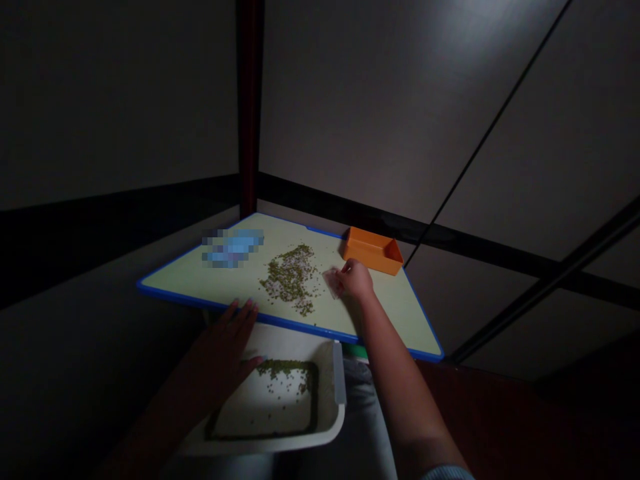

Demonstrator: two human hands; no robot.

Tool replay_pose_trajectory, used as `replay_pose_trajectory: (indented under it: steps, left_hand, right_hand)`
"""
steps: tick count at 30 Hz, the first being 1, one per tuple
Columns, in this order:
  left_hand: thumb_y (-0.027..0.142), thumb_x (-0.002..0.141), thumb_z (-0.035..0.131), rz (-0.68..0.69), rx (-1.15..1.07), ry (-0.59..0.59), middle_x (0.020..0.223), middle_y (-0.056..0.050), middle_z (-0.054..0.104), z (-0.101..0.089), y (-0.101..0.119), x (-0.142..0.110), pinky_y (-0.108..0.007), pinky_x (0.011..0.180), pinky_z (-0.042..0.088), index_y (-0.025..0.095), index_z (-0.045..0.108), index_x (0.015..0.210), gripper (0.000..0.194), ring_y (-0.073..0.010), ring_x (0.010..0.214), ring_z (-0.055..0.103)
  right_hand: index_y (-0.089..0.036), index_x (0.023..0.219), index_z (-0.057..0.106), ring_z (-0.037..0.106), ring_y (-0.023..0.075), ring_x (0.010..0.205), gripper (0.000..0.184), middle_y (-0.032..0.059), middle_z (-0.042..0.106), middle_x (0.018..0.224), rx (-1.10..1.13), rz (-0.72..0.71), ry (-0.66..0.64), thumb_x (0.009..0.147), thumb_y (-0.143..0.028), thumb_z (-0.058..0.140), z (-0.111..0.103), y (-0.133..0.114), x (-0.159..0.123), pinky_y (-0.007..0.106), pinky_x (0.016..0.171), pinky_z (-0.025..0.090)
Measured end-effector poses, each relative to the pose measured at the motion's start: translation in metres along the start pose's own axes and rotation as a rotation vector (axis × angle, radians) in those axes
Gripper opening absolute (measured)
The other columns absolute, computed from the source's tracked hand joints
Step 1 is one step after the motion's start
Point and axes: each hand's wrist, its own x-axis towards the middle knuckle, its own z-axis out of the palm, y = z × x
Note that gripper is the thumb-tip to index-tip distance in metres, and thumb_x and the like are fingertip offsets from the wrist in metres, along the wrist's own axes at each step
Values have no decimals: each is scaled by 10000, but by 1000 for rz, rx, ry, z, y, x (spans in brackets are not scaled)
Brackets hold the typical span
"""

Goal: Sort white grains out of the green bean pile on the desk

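Note:
A loose patch of small green beans (290,275), like mung beans mixed with paler bits, lies on the pale table top (390,313). To its right, my right hand (355,280) is closed, pinching a thin, flat, see-through card (332,283) at the patch's edge. My left hand (235,340) reaches to the table's near edge, fingers stretched out and thumb apart. Beneath that edge sits a white basin (327,427), with more green beans gathered along its far side and around its bottom rim. My left hand and forearm hide the basin's left side.
An orange open box (373,250) stands at the table's far right. A blurred-out light blue item (233,249) lies at the left. The table has a blue raised edge (300,325). Grey wall panels (350,100) close in behind and to the left.

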Motion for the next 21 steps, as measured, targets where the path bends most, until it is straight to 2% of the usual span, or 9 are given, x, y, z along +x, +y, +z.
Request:
replay_pose_trajectory:
  steps: [7,13,16,21]
  left_hand:
    - [627,903,301,1,-17,1,1487,-166,480,-2,1,0,-471,1000,486,120,408,1454,757,-330,1411,400]
    - [620,899,319,14,-29,43,1477,-176,489,4,-1,-1,-482,1007,479,110,431,1439,751,-344,1399,413]
    - [600,896,344,27,-18,74,1466,-166,506,7,-3,-2,-455,982,496,110,428,1441,738,-336,1390,429]
    - [604,870,399,15,-26,46,1464,-142,515,6,-5,-3,-416,960,512,148,414,1456,743,-313,1389,437]
  right_hand:
    - [-192,886,627,634,172,768,160,61,705,845,-38,-1,23,877,-352,621,0,-2,0,240,602,380]
    - [-192,909,624,636,171,784,157,71,711,887,-67,-17,45,877,-345,614,7,-3,3,239,621,395]
    - [-188,851,609,629,155,737,146,55,707,835,29,-12,64,863,-332,632,8,2,5,223,592,383]
    - [-184,765,560,574,110,552,131,-25,631,614,261,-32,-52,805,-221,679,8,14,6,194,521,343]
